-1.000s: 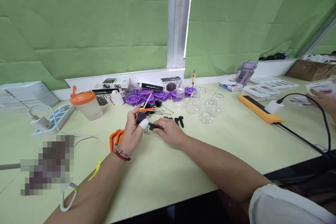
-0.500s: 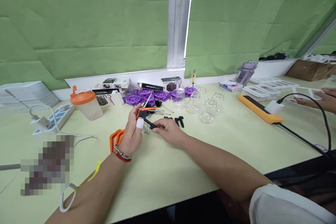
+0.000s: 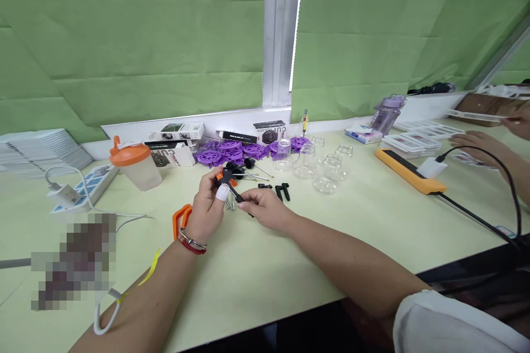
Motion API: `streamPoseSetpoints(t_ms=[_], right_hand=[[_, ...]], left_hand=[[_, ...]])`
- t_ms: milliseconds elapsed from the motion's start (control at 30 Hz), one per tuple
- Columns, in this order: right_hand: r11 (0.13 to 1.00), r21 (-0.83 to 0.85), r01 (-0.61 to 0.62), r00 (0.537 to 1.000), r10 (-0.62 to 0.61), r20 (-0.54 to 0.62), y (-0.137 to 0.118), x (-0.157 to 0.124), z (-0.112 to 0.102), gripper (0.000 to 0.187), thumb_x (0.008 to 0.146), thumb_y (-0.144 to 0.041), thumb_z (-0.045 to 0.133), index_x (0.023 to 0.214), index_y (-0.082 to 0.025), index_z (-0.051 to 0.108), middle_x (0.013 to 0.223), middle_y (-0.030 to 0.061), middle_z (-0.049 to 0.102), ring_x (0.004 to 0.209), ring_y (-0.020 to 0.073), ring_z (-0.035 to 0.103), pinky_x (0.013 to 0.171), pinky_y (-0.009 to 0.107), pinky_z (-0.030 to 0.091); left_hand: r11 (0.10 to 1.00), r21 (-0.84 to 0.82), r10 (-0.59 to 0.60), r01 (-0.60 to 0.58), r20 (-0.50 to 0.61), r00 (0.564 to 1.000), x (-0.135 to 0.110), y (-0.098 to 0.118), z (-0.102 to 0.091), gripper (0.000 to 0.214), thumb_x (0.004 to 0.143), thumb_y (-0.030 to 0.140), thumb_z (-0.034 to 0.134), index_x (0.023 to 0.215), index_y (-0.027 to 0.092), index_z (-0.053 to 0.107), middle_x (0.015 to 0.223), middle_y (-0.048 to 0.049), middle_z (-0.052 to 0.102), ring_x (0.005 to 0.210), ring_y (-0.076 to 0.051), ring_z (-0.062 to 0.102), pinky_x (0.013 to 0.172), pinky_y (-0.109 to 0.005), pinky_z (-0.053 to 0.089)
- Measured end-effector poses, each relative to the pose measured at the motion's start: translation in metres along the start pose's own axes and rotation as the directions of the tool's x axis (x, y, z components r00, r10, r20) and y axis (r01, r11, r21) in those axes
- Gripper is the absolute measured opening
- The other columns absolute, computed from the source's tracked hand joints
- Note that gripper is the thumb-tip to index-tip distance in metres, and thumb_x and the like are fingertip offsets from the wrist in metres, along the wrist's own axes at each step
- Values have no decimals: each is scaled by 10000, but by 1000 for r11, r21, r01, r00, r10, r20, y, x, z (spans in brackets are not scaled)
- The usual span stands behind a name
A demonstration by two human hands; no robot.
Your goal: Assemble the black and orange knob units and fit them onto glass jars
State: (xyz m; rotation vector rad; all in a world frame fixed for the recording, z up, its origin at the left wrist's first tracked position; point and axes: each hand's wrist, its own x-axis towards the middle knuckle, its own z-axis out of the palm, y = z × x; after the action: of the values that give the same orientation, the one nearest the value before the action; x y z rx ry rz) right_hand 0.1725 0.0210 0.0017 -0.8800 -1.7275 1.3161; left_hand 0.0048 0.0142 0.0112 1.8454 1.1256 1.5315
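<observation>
My left hand, its thumb wrapped in white, is closed around an orange-and-black plastic part. A black stick-like piece runs from that part to my right hand, whose thumb and fingers pinch its near end. Whether the stick is joined to the part, I cannot tell. Just beyond my hands lie metal rods and black round pieces. Short silver pins show between my hands. Small black L-shaped pieces lie beyond my right hand. Orange loop-shaped handles sit behind my left wrist.
Purple spoked discs and printed boxes line the back. Several clear glass jars stand right of them. An orange-lidded cup is at left, an orange-and-black power strip at right. A co-worker's hands handle white frames.
The orange-and-black part has turned in my left hand, and the metal rod that stuck up from it no longer shows. The black stick now points more towards me. The co-worker has lifted a white frame.
</observation>
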Motion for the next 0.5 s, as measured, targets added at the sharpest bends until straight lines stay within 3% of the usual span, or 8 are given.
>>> streamPoseSetpoints(t_ms=[133, 367, 500], right_hand=[[999, -35, 27, 999, -28, -25, 4, 2, -2, 203, 778, -287, 595, 863, -115, 661, 625, -26, 492, 537, 75, 346, 513, 214, 273], [990, -119, 69, 997, -71, -11, 7, 4, -7, 143, 798, -265, 576, 807, -136, 636, 621, -29, 468, 565, 85, 359, 531, 212, 295], [994, -32, 107, 994, -108, -23, 10, 5, -4, 169, 786, -202, 562, 951, -168, 571, 668, -37, 504, 565, 85, 403, 545, 211, 329]], left_hand=[[999, -33, 1, 1, 37, 999, 0, -2, -1, 459, 878, 308, 530, 1318, 235, 425, 1226, -86, 551, 1003, -181, 593, 835, -324, 507], [994, -86, 72, -66, 68, 995, 1, -7, 2, 547, 819, 180, 575, 1332, 258, 401, 1408, -97, 403, 1200, -203, 507, 1002, -367, 439], [995, -84, 53, -48, 57, 997, 0, -6, 3, 557, 801, 172, 591, 1319, 258, 406, 1392, -101, 407, 1162, -204, 535, 990, -385, 455]])
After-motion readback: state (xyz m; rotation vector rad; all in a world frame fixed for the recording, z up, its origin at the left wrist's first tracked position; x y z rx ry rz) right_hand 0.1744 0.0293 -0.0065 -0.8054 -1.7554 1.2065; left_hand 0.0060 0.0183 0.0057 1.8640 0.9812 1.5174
